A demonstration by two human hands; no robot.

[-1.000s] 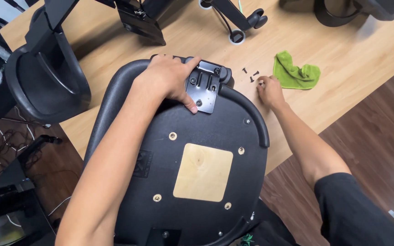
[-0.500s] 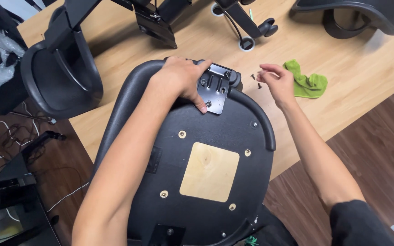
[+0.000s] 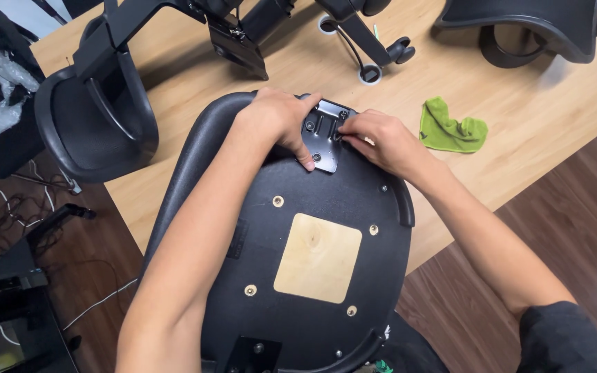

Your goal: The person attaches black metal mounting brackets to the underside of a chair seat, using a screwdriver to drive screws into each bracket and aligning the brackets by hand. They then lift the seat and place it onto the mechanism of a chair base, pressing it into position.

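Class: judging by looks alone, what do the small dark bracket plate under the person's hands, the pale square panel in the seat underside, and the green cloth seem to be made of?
Small dark bracket plate: probably painted metal; thin, flat, glinting edges.
Pale square panel: seemingly bare wood or plywood; tan, matte.
Green cloth: soft fabric; crumpled folds.

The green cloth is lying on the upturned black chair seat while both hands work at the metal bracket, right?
Not quite. The head view shows the green cloth lying on the wooden table, right of the chair seat, not on it. Both the left hand and right hand are indeed on the metal bracket.
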